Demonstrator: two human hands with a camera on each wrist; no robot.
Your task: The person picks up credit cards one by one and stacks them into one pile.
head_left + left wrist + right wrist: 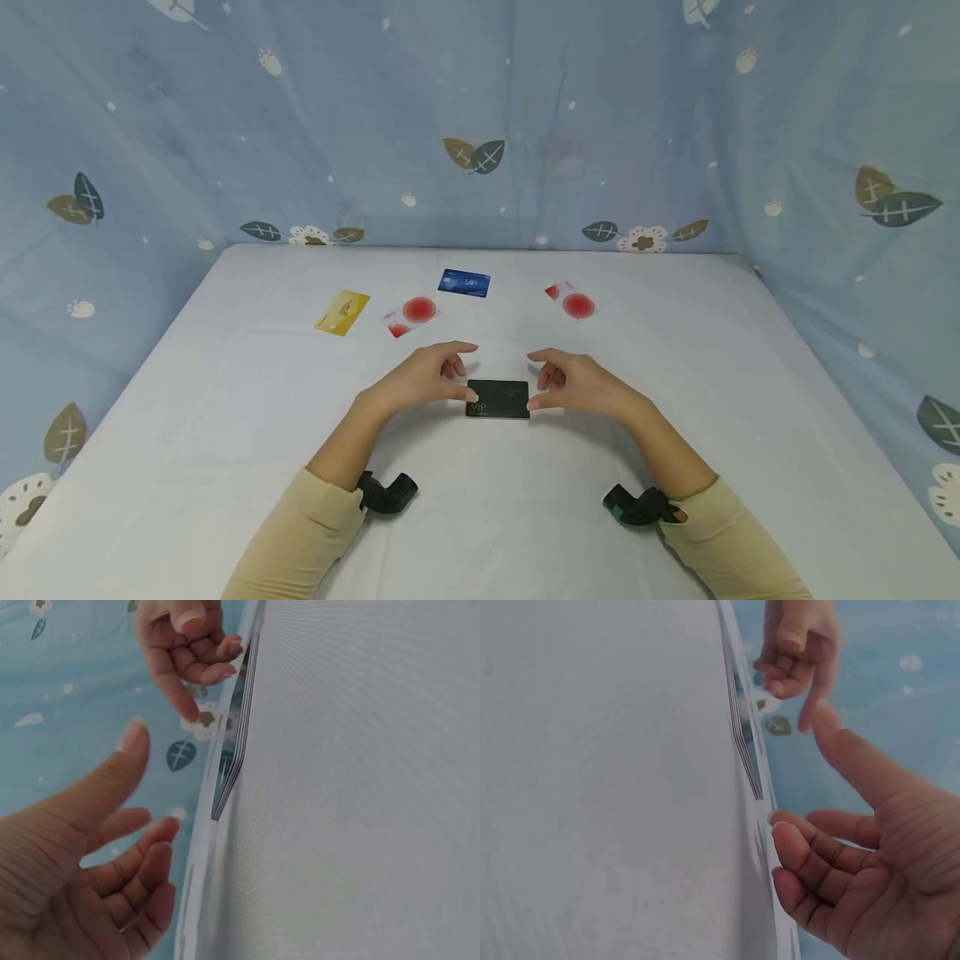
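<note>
A small, neat stack of several cards lies flat in front of me, its top one a black VIP card point(498, 399). In the left wrist view the layered edges of the card stack point(238, 742) show against the white cloth. My left hand point(422, 377) hovers at the stack's left end, thumb and fingers spread apart; the thumb tip overlaps the black card in the head view. Opposite it, my right hand point(579, 383) is held the same way by the right end, its thumb tip at the card's edge. Both wrist views show a gap between each hand and the stack.
Farther back on the white table point(225, 400) lie a yellow card point(342, 312), a blue VIP card point(464, 282), and two white cards with red circles, one left point(418, 310) and one right point(578, 305). A blue patterned curtain point(525, 83) hangs behind and at both sides.
</note>
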